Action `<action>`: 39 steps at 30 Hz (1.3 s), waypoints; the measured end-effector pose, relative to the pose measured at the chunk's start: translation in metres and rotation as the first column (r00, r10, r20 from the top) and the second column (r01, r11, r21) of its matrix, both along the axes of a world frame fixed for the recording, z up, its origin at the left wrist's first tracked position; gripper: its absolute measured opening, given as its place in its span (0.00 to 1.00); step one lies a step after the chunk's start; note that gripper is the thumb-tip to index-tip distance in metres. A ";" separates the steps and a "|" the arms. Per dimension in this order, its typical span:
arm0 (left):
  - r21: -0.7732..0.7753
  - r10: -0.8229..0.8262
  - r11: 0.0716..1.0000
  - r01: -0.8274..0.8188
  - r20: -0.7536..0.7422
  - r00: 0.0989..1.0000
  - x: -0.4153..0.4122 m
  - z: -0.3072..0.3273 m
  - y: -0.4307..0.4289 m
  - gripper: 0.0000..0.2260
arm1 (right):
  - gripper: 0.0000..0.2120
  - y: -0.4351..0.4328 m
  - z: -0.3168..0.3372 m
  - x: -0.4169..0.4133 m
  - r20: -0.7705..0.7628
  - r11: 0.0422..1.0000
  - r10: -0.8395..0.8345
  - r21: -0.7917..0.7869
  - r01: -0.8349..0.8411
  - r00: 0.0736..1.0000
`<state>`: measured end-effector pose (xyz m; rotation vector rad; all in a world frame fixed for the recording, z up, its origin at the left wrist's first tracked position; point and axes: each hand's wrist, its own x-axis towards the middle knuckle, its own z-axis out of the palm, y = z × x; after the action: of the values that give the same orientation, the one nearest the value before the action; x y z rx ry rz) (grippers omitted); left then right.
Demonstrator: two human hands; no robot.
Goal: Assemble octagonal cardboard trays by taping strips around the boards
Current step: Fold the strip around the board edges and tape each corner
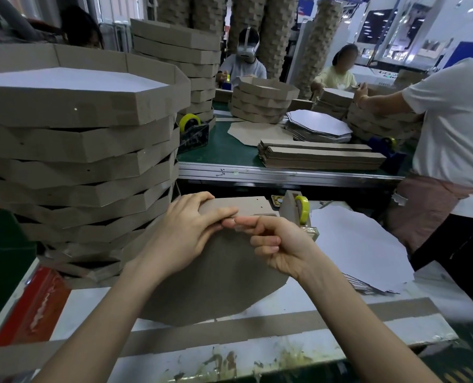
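A brown octagonal board [218, 275] lies on the white table in front of me, its brown side up. A cardboard strip [243, 207] stands along its far edge. My left hand [185, 233] grips the strip's left end, with the fingers curled over its top and the thumb pressing along it. My right hand [274, 244] pinches a short piece of clear tape [239, 225] at the joint, fingertip against my left thumb. A long loose strip [257, 327] lies across the table's near edge. A tape dispenser [299, 211] with a yellow roll stands just behind my right hand.
A tall stack of finished trays [77, 150] stands at the left. White-faced boards [362, 244] lie at the right. A person in a white shirt [451, 128] stands at the right. Across the green table [224, 150] lie strips, boards, more trays, and seated people.
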<state>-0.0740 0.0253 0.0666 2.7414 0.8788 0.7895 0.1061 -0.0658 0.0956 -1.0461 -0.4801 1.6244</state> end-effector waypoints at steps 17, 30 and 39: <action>-0.032 -0.039 0.999 0.038 -0.035 0.999 -0.001 0.002 0.005 0.20 | 0.16 0.012 -0.023 -0.007 0.451 0.997 -0.047 0.073 0.015 0.891; -0.057 -0.010 0.998 0.008 -0.032 0.999 0.002 0.002 0.006 0.19 | 0.07 -0.003 -0.034 0.006 0.604 0.585 -0.787 0.666 -0.463 -0.127; -0.068 -0.005 0.998 0.003 -0.025 1.000 0.001 0.002 0.006 0.18 | 0.05 0.011 -0.035 0.014 0.430 0.523 -0.851 0.663 -0.535 -0.300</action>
<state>-0.0733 0.0309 0.0687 2.6986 0.8884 0.7123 0.1198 -0.0550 0.0608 -1.2861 -1.8268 -0.7034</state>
